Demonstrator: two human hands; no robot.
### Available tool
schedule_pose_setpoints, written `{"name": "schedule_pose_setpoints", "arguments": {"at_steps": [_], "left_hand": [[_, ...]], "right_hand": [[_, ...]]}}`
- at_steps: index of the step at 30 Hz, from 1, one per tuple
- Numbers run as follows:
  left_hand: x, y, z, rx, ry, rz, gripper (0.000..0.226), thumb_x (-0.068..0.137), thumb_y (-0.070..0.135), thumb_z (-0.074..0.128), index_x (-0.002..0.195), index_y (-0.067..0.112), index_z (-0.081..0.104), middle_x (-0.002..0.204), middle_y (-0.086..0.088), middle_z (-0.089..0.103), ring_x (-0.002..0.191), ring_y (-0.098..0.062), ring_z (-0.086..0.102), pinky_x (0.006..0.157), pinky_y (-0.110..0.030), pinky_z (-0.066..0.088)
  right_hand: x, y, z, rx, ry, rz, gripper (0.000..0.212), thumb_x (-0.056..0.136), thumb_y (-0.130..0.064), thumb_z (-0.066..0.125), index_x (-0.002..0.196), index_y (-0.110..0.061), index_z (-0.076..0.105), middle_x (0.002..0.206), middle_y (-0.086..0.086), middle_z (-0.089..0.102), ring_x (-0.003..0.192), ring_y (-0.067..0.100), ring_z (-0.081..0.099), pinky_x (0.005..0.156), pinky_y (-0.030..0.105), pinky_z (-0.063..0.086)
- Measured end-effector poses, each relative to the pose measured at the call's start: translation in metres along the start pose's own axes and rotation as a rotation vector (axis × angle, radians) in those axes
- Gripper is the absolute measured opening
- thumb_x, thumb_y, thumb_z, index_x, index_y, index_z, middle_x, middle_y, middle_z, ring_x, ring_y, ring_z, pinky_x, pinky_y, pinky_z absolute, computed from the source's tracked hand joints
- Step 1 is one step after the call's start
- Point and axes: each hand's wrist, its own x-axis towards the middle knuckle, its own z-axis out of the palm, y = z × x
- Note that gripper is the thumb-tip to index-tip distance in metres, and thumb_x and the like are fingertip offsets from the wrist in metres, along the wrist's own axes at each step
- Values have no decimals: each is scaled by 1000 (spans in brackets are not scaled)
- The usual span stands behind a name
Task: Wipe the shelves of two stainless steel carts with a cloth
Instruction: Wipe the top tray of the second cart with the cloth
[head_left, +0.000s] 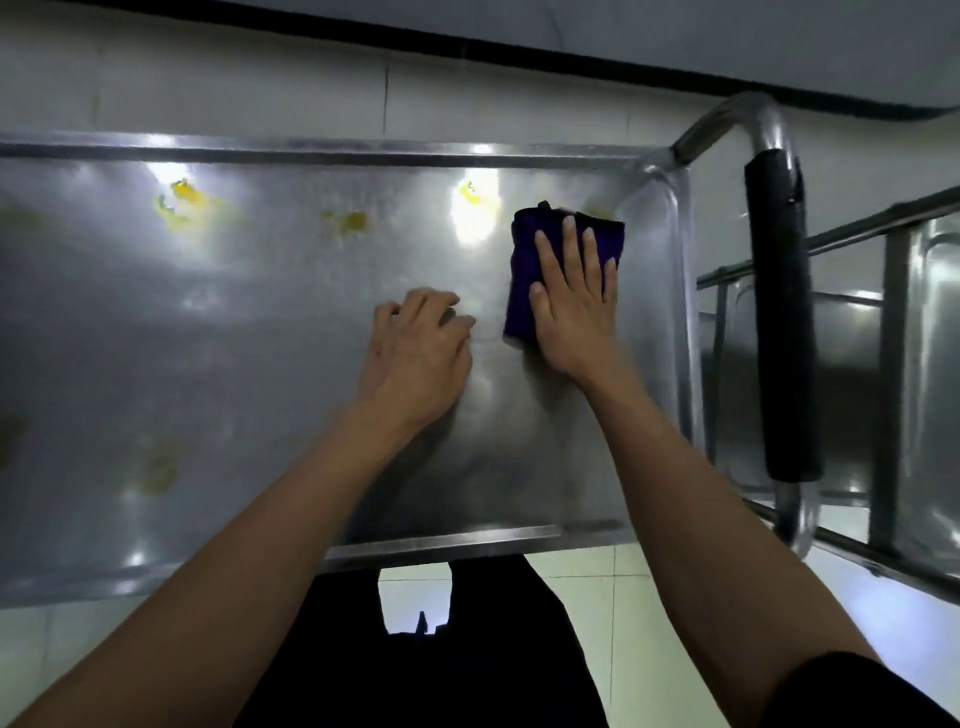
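**Steel shelf, purple cloth under my right palm**

Stainless steel fills most of my view: the top shelf (218, 322) of the cart, its raised rim running along the far edge and round the right corner. My right hand (574, 306) lies flat on the folded dark purple cloth (524, 270), fingers straight and slightly spread, pressing it down on the shelf near the far right corner. The grip here is a flat press, not a pinch; the cloth sticks out past my fingertips and to the left of my thumb.

My left hand (418, 353) rests on the bare steel just beside the cloth, apart from it. Its fingers are loosely curled, the tips touching the shelf, and it holds nothing.

Yellow smears (182, 202) dot the shelf along the far edge to the left of the cloth, with another (353, 222) nearer the middle and a fainter patch (158, 467) towards the near left. Bright lights glare off the metal.

To the right stands the cart's tubular handle (782, 312), wrapped in black padding. Beyond it sits the second cart (930, 332), its steel shelf only partly in view. Pale floor tiles (587, 587) show below the near rim.
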Motion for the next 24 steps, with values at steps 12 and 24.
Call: {"name": "schedule_pose_setpoints", "arguments": {"at_steps": [12,24], "left_hand": [[18,67,28,84,-163,1,38,95,25,54,128,12,65,144,-13,51,135,-35,43,104,-51,40],[4,-3,-6,-16,-48,-80,26,93,22,58,112,9,71,129,-13,59,122,-34,51,94,-47,42]], "right_hand": [[-11,99,-8,3,88,141,59,102,-41,19,160,-29,11,169,2,-2,154,22,-5,123,52,2],[27,45,-14,71,28,162,58,104,-38,26,160,-30,12,168,0,-10,153,22,-14,123,53,-7]]}}
